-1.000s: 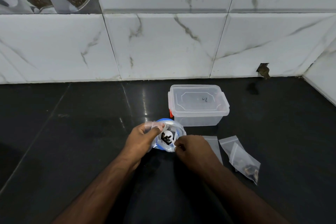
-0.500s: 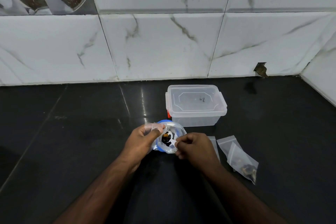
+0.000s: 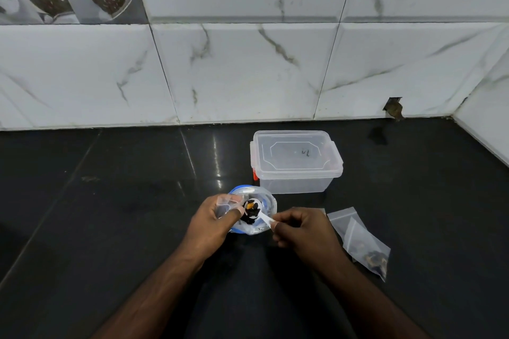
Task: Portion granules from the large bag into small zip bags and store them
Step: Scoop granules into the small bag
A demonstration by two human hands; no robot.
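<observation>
Change: since the earlier frames, the small white plastic spoon [image 3: 257, 213] had come up out of the bag mouth with dark granules [image 3: 251, 208] heaped in its bowl, where before only its tip showed among them; the right hand [image 3: 300, 228] had drawn slightly back toward the person.
Right hand: thumb and forefinger were pinched together on the spoon's handle end, the other fingers curled beneath; the bowl stuck out to the left, past the fingertips.
Left hand [image 3: 213, 221]: fingers and thumb were clamped on a small clear plastic zip bag [image 3: 227, 205], held at the left rim of the large bag, touching the spoon's bowl.
Large clear plastic bag with a blue rim [image 3: 265, 205]: it stood open on the black polished stone counter [image 3: 110, 215], between the two hands, with more dark granules inside it below the spoon.
Clear rectangular plastic box with a clip-on lid [image 3: 296, 162]: closed, just behind the large bag, near the white marble-patterned wall tiles [image 3: 248, 71].
Small clear zip bags lying flat [image 3: 358, 239]: on the counter just right of the right hand, the nearest one holding some dark granules in its lower corner.
</observation>
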